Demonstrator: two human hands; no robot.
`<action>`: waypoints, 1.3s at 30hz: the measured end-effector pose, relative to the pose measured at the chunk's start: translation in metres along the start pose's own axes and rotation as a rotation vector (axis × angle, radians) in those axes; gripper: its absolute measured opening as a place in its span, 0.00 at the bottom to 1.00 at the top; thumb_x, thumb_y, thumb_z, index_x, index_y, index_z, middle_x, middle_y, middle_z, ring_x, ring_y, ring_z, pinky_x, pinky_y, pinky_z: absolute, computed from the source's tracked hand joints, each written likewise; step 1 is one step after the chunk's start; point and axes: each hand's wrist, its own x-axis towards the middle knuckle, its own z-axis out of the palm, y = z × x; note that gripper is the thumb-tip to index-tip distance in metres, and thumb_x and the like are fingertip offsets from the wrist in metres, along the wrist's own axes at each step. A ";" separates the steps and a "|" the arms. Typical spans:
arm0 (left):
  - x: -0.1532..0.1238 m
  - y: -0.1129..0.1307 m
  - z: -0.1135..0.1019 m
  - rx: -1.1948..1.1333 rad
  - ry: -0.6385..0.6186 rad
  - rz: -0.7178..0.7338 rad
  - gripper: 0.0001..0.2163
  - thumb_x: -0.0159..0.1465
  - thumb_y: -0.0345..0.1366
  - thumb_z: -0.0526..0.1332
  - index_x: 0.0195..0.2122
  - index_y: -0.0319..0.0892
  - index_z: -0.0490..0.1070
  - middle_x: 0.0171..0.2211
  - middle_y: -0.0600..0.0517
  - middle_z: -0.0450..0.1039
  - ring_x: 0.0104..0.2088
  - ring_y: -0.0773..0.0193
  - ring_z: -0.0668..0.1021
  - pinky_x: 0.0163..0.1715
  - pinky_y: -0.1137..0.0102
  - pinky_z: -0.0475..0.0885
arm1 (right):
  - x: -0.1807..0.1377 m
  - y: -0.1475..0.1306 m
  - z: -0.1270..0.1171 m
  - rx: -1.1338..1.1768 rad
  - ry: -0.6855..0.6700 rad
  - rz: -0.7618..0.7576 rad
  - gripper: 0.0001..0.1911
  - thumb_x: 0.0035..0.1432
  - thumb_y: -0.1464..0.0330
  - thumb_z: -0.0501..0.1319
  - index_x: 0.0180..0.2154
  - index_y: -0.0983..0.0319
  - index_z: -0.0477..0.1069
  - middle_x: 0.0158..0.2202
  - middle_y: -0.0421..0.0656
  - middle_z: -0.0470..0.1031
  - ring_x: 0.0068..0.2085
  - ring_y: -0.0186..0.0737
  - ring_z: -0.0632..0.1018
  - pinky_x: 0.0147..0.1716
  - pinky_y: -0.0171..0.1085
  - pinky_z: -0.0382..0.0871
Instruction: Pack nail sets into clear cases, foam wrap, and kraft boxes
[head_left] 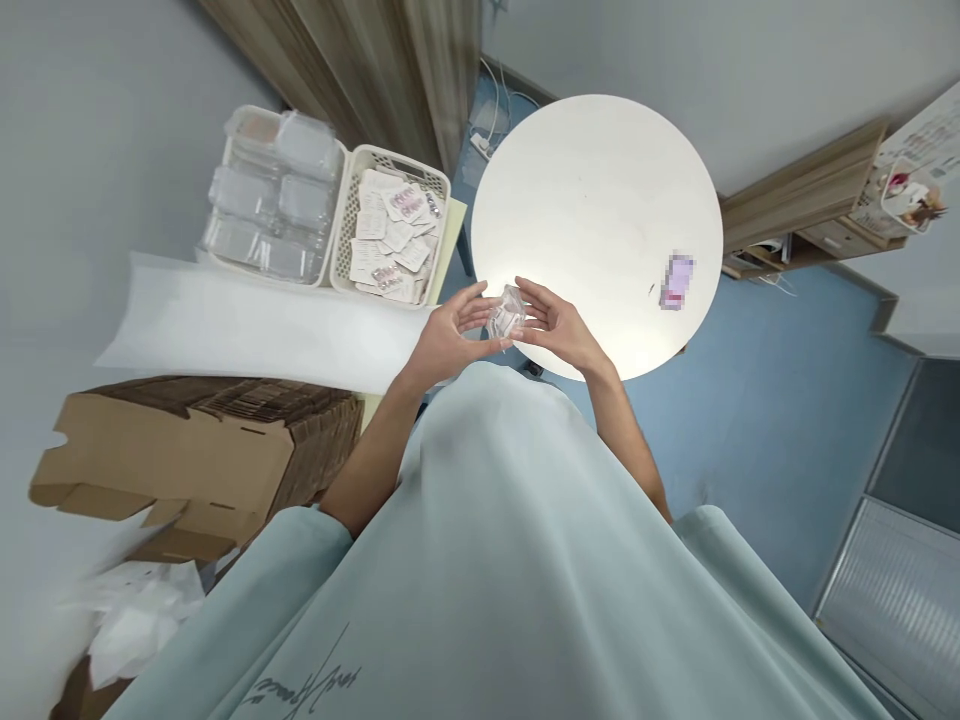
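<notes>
Between my two hands is a small clear plastic packet, with something white and pinkish inside that is too small to make out. My left hand has its fingers and thumb closed on the packet's left side. From the right, my right hand grips the other side with bent fingers and thumb. Both hands are in front of my body, by the near left edge of a round white table.
Left stands a white basket of small cards and blister-like packs, beside another basket with clear plastic boxes. A white sheet and folded cardboard boxes lie nearer. A blurred purple item rests on the table.
</notes>
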 end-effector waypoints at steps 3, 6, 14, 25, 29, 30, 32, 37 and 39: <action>0.006 0.004 0.035 -0.022 -0.047 -0.052 0.56 0.47 0.53 0.89 0.76 0.44 0.72 0.69 0.35 0.80 0.71 0.33 0.81 0.77 0.37 0.70 | -0.024 0.005 -0.027 0.059 0.028 0.009 0.61 0.48 0.41 0.86 0.78 0.50 0.71 0.79 0.50 0.73 0.78 0.67 0.74 0.77 0.63 0.73; 0.013 0.002 0.066 -0.024 -0.070 -0.085 0.57 0.46 0.54 0.90 0.76 0.45 0.72 0.69 0.35 0.81 0.72 0.31 0.80 0.77 0.36 0.71 | -0.046 0.012 -0.053 0.105 0.059 0.031 0.61 0.48 0.41 0.86 0.77 0.50 0.72 0.78 0.49 0.73 0.77 0.68 0.75 0.77 0.65 0.73; 0.023 -0.014 0.118 0.005 -0.145 -0.138 0.57 0.44 0.55 0.90 0.75 0.45 0.75 0.69 0.36 0.81 0.71 0.32 0.81 0.78 0.38 0.72 | -0.084 0.039 -0.095 0.155 0.086 0.053 0.58 0.49 0.43 0.86 0.76 0.52 0.74 0.78 0.50 0.73 0.77 0.70 0.75 0.75 0.66 0.76; 0.026 -0.021 0.136 0.001 -0.115 -0.152 0.56 0.40 0.57 0.91 0.70 0.43 0.79 0.68 0.35 0.81 0.72 0.30 0.80 0.79 0.37 0.70 | -0.089 0.047 -0.113 0.134 0.067 0.056 0.58 0.49 0.42 0.86 0.75 0.53 0.75 0.78 0.52 0.73 0.75 0.69 0.78 0.76 0.67 0.73; 0.027 -0.018 0.134 -0.011 -0.102 -0.157 0.55 0.38 0.57 0.91 0.68 0.43 0.81 0.68 0.35 0.81 0.72 0.29 0.80 0.79 0.36 0.69 | -0.083 0.044 -0.112 0.118 0.059 0.058 0.58 0.47 0.41 0.86 0.75 0.53 0.76 0.77 0.52 0.74 0.75 0.69 0.78 0.76 0.67 0.74; 0.027 -0.017 0.132 -0.012 -0.101 -0.160 0.55 0.37 0.57 0.92 0.67 0.44 0.82 0.69 0.35 0.81 0.72 0.29 0.80 0.79 0.36 0.69 | -0.081 0.043 -0.111 0.115 0.055 0.059 0.58 0.47 0.41 0.86 0.75 0.53 0.76 0.77 0.52 0.75 0.74 0.69 0.78 0.76 0.67 0.74; 0.027 -0.017 0.128 -0.013 -0.098 -0.163 0.55 0.36 0.56 0.92 0.67 0.43 0.82 0.69 0.35 0.81 0.71 0.29 0.80 0.79 0.35 0.69 | -0.079 0.043 -0.109 0.111 0.048 0.062 0.58 0.47 0.41 0.86 0.74 0.53 0.76 0.76 0.52 0.76 0.74 0.69 0.79 0.76 0.68 0.74; 0.025 -0.019 0.116 -0.009 -0.106 -0.176 0.54 0.38 0.55 0.92 0.67 0.44 0.82 0.69 0.36 0.81 0.71 0.29 0.80 0.79 0.36 0.70 | -0.074 0.041 -0.100 0.104 0.038 0.067 0.56 0.49 0.42 0.86 0.74 0.53 0.76 0.78 0.52 0.74 0.74 0.68 0.79 0.76 0.67 0.74; 0.024 -0.019 0.111 -0.014 -0.108 -0.178 0.54 0.38 0.55 0.92 0.67 0.45 0.82 0.70 0.36 0.80 0.72 0.29 0.80 0.79 0.36 0.70 | -0.073 0.041 -0.096 0.103 0.033 0.068 0.56 0.50 0.43 0.86 0.75 0.53 0.76 0.78 0.52 0.73 0.75 0.68 0.78 0.76 0.66 0.74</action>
